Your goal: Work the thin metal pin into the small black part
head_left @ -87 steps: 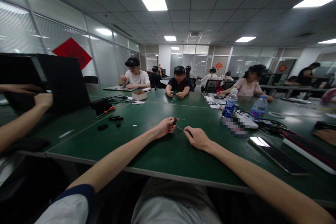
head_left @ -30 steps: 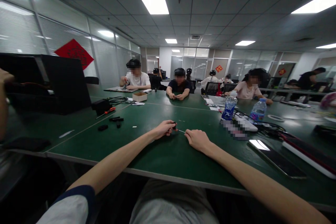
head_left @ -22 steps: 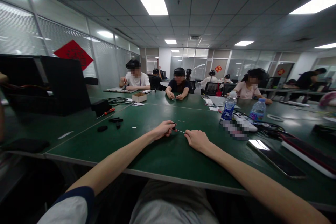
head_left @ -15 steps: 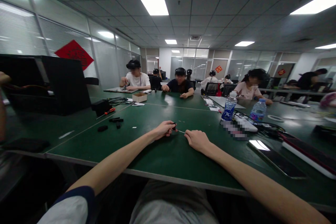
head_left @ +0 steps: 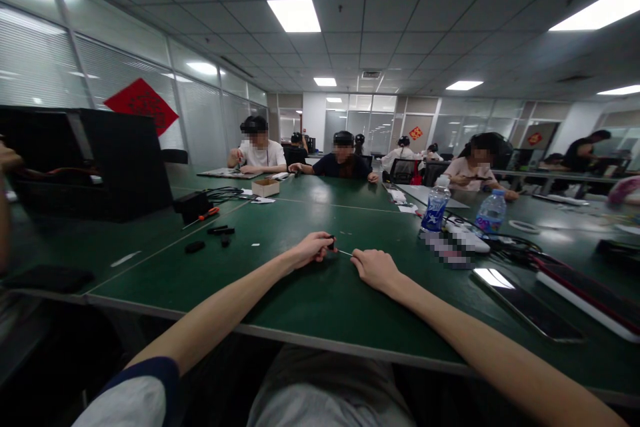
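Note:
Both my arms reach out over a green table. My left hand is closed in a pinch on a small black part. My right hand lies just to its right, fingers curled around a thin tool whose metal shaft points at the black part. The tool's handle is hidden inside my right hand. The two hands are a few centimetres apart.
A phone lies at the right, near two water bottles, cables and a white power strip. An orange-handled screwdriver and small black parts lie at the left by a black case. Other people sit across the table.
My hands have stayed almost still, holding the part and the tool tip together. A person across the table has spread both arms wide.

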Demonstrator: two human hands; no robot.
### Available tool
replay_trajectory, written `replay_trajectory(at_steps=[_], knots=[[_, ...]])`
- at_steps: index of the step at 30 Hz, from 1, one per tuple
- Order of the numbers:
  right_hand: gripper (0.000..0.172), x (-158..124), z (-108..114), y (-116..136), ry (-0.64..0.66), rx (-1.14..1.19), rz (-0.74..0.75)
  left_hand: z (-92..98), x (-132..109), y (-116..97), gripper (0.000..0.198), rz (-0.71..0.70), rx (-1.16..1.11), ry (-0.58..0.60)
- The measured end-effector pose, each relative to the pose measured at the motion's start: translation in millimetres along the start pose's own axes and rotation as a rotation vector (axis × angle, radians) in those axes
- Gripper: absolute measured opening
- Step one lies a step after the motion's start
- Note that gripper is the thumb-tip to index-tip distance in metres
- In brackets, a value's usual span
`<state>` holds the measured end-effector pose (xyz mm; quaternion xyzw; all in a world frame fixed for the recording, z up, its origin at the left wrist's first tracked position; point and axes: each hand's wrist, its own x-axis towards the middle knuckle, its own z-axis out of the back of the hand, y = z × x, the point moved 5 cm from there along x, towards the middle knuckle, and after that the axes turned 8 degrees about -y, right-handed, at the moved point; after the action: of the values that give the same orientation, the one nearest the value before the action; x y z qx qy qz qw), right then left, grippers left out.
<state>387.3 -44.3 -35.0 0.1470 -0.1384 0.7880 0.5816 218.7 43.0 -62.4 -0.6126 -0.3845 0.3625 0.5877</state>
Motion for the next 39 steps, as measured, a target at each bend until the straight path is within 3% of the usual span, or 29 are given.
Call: replay_trajectory(at_steps=[25,39], knots=[[0.040,0,1,-1,0.008,0.039,0.026,2.6,4,1,0.035,-0.014,-0.063,-0.006],[0.041,-3,2,3,-0.026,-0.015,0.054,6.9,-3,-10,0.040,0.002,-0.166,-0.022]])
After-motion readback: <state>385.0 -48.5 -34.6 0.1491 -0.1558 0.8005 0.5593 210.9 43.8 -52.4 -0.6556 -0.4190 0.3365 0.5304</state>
